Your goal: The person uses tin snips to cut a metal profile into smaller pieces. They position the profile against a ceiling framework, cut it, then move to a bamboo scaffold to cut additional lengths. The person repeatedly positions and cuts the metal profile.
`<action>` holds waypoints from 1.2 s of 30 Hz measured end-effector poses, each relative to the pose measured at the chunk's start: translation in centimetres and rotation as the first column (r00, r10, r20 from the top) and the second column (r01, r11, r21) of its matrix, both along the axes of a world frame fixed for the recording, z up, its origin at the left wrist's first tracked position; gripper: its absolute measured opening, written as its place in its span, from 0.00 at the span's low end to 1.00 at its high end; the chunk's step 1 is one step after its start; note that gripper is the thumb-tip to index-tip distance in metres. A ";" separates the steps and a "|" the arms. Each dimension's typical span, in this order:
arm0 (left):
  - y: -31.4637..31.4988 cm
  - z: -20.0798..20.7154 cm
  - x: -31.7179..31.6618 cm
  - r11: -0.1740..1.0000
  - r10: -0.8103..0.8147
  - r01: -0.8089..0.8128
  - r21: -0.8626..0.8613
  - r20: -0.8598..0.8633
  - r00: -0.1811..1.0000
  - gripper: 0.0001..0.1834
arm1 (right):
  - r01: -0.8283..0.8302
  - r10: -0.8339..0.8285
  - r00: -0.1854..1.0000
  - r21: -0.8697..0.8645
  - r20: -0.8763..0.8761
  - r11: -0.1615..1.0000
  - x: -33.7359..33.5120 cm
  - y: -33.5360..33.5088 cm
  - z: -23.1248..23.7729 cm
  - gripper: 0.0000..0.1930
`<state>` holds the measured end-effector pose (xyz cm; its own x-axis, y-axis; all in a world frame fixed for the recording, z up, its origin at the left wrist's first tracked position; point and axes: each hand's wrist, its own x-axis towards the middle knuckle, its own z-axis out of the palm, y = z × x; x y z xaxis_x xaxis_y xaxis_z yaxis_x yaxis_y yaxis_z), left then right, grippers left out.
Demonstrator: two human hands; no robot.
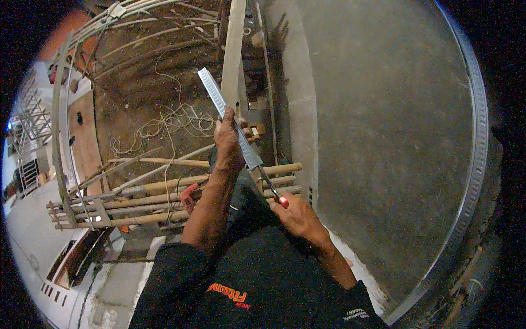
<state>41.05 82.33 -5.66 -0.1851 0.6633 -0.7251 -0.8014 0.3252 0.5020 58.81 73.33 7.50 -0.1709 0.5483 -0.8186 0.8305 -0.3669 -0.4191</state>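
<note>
The left hand (pixel 228 143) grips the metal strip (pixel 212 90), which slants up and left. At its lower end sits the tool (pixel 268 182), clasped in the right hand (pixel 301 221); work there seems under way, how much remains cannot be told.

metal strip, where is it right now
In the head view, the metal strip slants just left of centre, held in the left hand, its lower end at the tip of the red-handled tool in the right hand.

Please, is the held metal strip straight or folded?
It looks straight: the metal strip lines up above and below the left hand; its gripped middle is partly hidden.
</note>
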 end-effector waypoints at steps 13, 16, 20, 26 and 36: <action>-0.6 1.2 0.4 1.000 -0.024 0.026 0.018 -0.100 0.995 0.23 | 0.001 0.002 1.000 0.112 -0.024 0.994 -0.1 -0.7 -1.1 0.19; -0.7 1.9 0.4 1.000 0.003 0.000 0.016 -0.162 0.987 0.23 | 0.002 -0.005 0.999 0.056 0.039 0.998 -0.1 -0.8 -0.9 0.19; -0.5 1.7 0.3 0.999 0.008 -0.004 0.033 -0.113 0.994 0.24 | 0.019 -0.020 1.000 0.059 0.018 0.998 -0.4 -0.2 -0.7 0.20; -0.2 1.3 0.4 0.999 0.017 -0.013 0.035 -0.122 0.992 0.26 | 0.021 -0.024 0.999 0.056 0.039 0.998 -0.9 0.2 0.0 0.19; 0.1 3.0 0.7 0.998 0.041 -0.031 0.059 -0.173 0.984 0.25 | 0.061 -0.062 0.998 0.047 0.027 0.997 -0.9 0.0 0.5 0.18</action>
<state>41.76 82.40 -2.69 -0.3297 0.6924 -0.6418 -0.7110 0.2652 0.6513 57.93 73.38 7.95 -0.1131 0.5941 -0.7964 0.8186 -0.3986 -0.4136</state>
